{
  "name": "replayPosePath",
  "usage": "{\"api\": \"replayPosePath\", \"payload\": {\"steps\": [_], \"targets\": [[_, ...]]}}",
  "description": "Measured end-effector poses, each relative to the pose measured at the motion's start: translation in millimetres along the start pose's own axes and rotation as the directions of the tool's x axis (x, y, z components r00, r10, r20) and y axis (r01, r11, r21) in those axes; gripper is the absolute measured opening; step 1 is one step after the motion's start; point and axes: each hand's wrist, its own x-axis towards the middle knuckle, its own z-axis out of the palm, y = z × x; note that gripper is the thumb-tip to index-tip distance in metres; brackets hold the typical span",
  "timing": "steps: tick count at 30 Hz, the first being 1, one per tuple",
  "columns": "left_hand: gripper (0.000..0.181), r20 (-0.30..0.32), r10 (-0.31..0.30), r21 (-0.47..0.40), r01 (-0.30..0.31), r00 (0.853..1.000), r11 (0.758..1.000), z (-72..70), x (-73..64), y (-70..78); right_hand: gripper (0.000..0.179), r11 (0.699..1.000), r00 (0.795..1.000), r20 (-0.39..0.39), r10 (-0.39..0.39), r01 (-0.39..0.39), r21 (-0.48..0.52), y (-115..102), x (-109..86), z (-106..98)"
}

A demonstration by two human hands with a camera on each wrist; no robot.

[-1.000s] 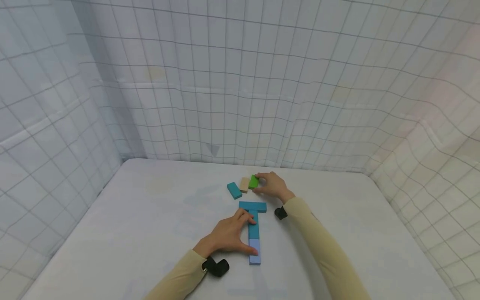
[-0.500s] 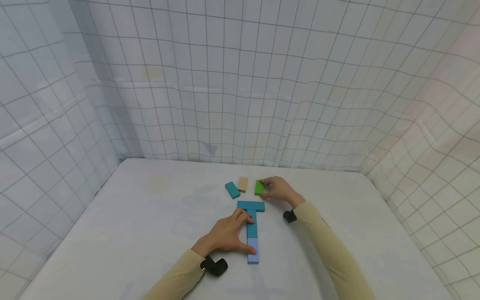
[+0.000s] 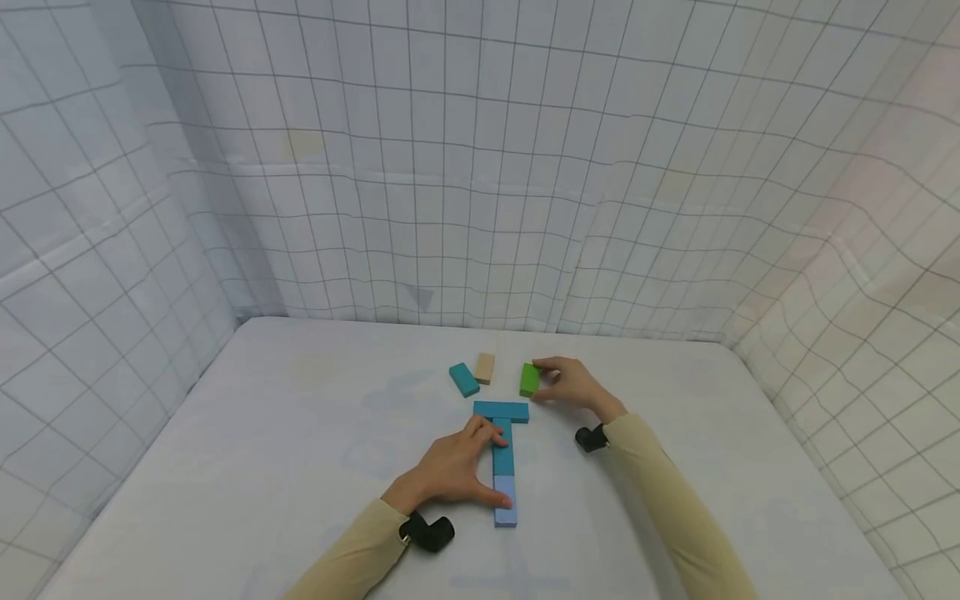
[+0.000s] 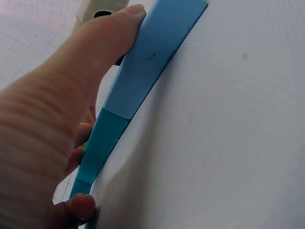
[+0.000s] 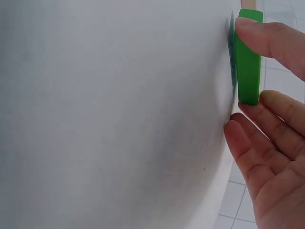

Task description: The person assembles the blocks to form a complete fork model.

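In the head view, right of centre, the right hand [image 3: 573, 383] pinches a green block [image 3: 529, 381] between thumb and fingertips; at lower centre, the left hand [image 3: 453, 471] is spread, its thumb resting on a light blue block [image 3: 504, 490] and its fingers over a teal upright block [image 3: 503, 460]; above these lies a teal crossbar [image 3: 500, 412]; only this view shows the T outline complete, with a small teal block [image 3: 464, 380] and a beige block [image 3: 485, 369] left of the green one. The left wrist view alone shows dark marks [image 4: 151, 58] on the light blue side face, at upper centre; that block is cut off by the top edge. The right wrist view shows the thumb on the green block at upper right, with fingers at its lower end; a teal piece behind is mostly hidden and cannot be identified; whether the green block touches the white table [image 3: 300, 467] cannot be told.
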Motion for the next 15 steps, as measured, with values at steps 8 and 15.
{"api": "replayPosePath", "payload": {"steps": [8,15], "targets": [[0.079,0.001,0.001,0.004,-0.001,1.000,1.000,-0.8,-0.2,-0.3,0.065,1.000,0.999,0.043,-0.031,0.031,-0.001,4.3,-1.7,4.2],[0.078,-0.005,0.016,0.003,-0.016,1.000,1.000,-0.7,0.3,1.1,0.064,0.997,0.996,0.049,-0.076,0.076,-0.006,5.1,-2.3,4.9]]}}
